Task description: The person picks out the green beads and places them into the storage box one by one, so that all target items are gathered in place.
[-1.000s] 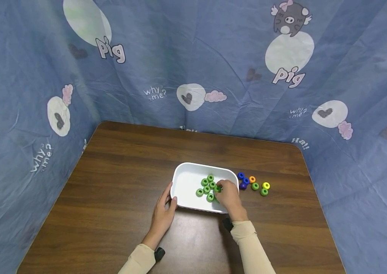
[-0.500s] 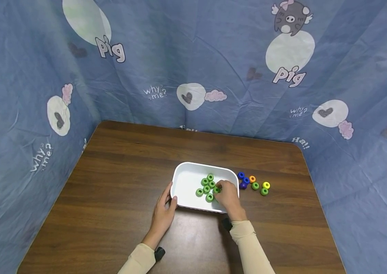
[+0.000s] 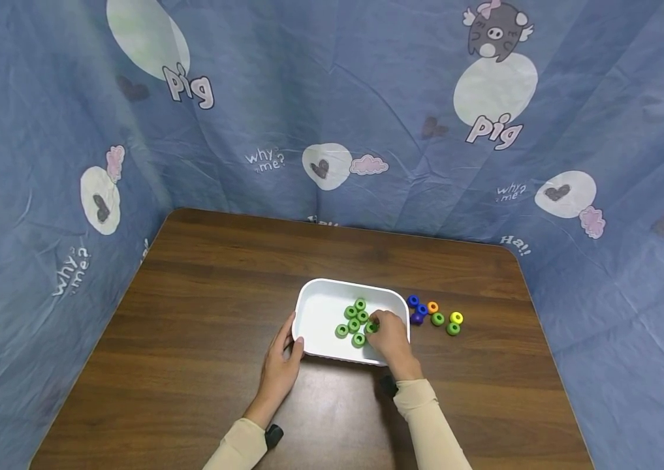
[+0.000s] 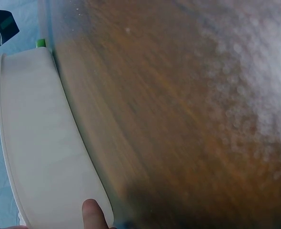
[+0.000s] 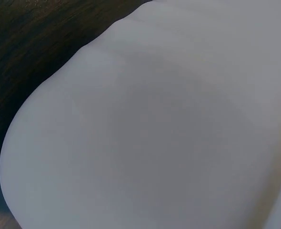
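A white tray (image 3: 321,320) with rounded corners lies on the wooden table, several green beads (image 3: 354,325) with wide holes inside it. At its near left corner, my left hand (image 3: 279,369) rests on the outer walls with fairly straight fingers. In the left wrist view the thumb (image 4: 94,213) touches the tray's outer wall (image 4: 50,133). My right hand (image 3: 392,339) reaches over the near right rim and pinches a green bead (image 3: 371,328) between thumb and fingers. The tray's wall (image 5: 145,133) fills most of the right wrist view, so those fingertips are hidden there.
Right of the tray lie several loose beads: blue beads (image 3: 413,301), an orange bead (image 3: 433,307), a yellow bead (image 3: 456,318) and green beads (image 3: 453,329). A blue printed curtain (image 3: 332,98) hangs behind and beside the table (image 3: 202,294).
My right hand has shifted slightly left inside the tray, along with the pinched bead. Nearby green beads have also crept a little left. My left hand stays at the corner.
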A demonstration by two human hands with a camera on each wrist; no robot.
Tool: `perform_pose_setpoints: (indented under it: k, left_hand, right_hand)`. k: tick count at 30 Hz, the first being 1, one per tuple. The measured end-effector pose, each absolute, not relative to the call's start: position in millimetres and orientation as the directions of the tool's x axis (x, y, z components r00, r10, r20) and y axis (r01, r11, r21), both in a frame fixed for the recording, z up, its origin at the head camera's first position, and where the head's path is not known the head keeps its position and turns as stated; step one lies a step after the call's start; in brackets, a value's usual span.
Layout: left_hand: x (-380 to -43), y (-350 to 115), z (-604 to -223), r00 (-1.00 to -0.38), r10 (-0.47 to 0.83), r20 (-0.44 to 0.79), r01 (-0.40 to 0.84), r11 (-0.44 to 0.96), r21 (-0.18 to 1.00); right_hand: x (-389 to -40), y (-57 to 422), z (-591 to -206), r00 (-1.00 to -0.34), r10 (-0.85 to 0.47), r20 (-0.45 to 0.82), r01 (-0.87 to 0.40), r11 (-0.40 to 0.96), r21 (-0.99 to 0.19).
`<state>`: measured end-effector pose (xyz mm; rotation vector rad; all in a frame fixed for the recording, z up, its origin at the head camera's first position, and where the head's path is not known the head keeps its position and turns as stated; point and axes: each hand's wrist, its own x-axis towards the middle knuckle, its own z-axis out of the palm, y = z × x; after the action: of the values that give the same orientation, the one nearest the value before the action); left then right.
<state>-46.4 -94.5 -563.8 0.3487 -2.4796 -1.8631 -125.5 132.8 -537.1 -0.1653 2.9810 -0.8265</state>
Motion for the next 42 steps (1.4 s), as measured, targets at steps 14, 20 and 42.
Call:
perform_pose_setpoints:
  k: [14,20,42]
  left_hand:
    - [-48,-94,-562,-0.975,-0.195,-0.105,-0.154,0.257,0.954]
    - [-49,-95,-562,-0.974,-0.201,-0.108,-0.16,0.264,0.951]
    - [-47,-93,-562,-0.973,-0.192,-0.131,-0.177,0.248,0.952]
  right_hand:
    - [-128,161,-510,-0.989,-0.009,0.146,-0.1,0.772,-0.627]
    - [-130,196,-507,-0.974,0.185,0.131,0.037,0.7,-0.713]
    - [-108,272,-567,-0.844,0.537,0.023,0.33,0.551,-0.767]
